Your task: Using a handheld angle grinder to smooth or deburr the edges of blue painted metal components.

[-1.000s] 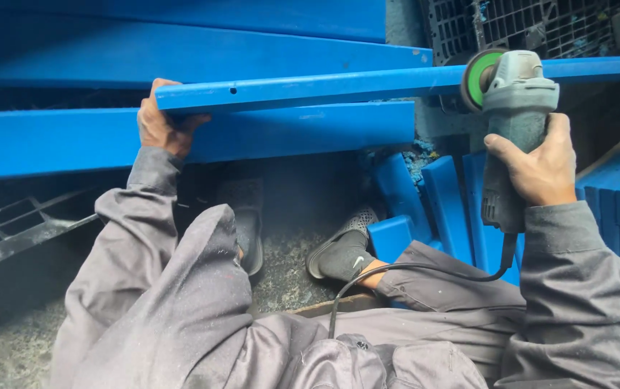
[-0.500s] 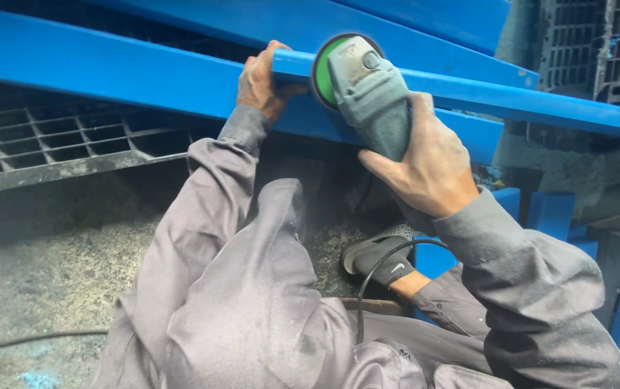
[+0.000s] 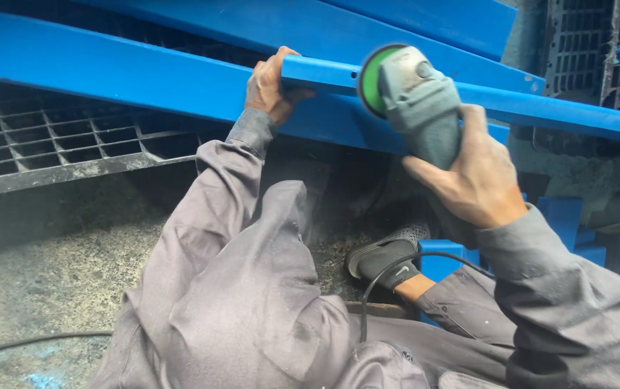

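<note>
Here, from my remote seat, I see the left hand (image 3: 272,85) curled tight over the near end of a long, flat blue plastic bar (image 3: 541,108), fingers hooked over its top edge and thumb beneath. That bar runs from the hand off to the right edge of the view, lying across a broader blue plastic beam (image 3: 108,72) behind it. My right hand (image 3: 472,176) is wrapped firmly round the body of a grey handheld angle grinder with a green disc (image 3: 411,94); the disc meets the bar's top edge just right of the left hand. A black power cord (image 3: 389,270) loops from below the grinder down past a dark slip-on shoe (image 3: 389,256). A black plastic grid pallet (image 3: 50,144) lies under the beam at left, above a gritty concrete floor (image 3: 50,266).
</note>
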